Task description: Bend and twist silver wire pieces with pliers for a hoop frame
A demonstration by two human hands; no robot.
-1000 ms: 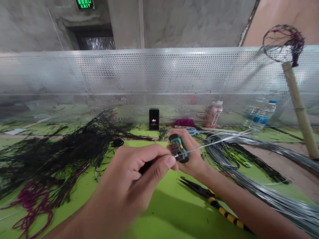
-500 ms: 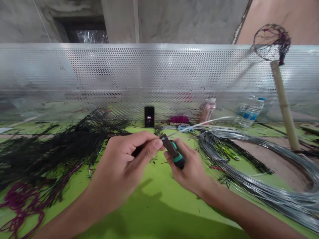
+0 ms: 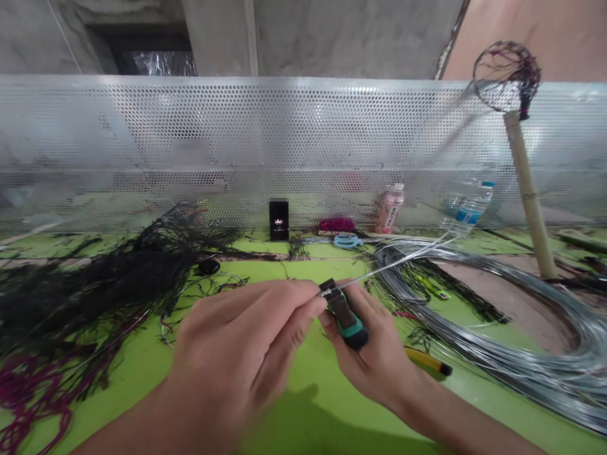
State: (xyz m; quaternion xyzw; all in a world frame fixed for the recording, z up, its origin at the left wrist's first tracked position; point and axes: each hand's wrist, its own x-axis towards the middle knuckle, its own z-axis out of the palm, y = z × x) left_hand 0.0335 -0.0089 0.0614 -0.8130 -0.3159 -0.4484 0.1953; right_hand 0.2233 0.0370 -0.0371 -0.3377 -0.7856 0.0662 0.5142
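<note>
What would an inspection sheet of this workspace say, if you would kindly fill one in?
Surface: green work surface, partly covered by loose material.
Job's things: teal-and-black tool; pale strand runs from its head toward upper right.
Hands: right hand grips the tool; left hand pinches close at its head, held item hidden.
Clutter: dark strands at left; phone upright; pink bottle; blue-capped bottle.
Cables: metal wire coil at right; purple cord lower left.
Surroundings: perforated panel behind; leaning pole at right.
</note>
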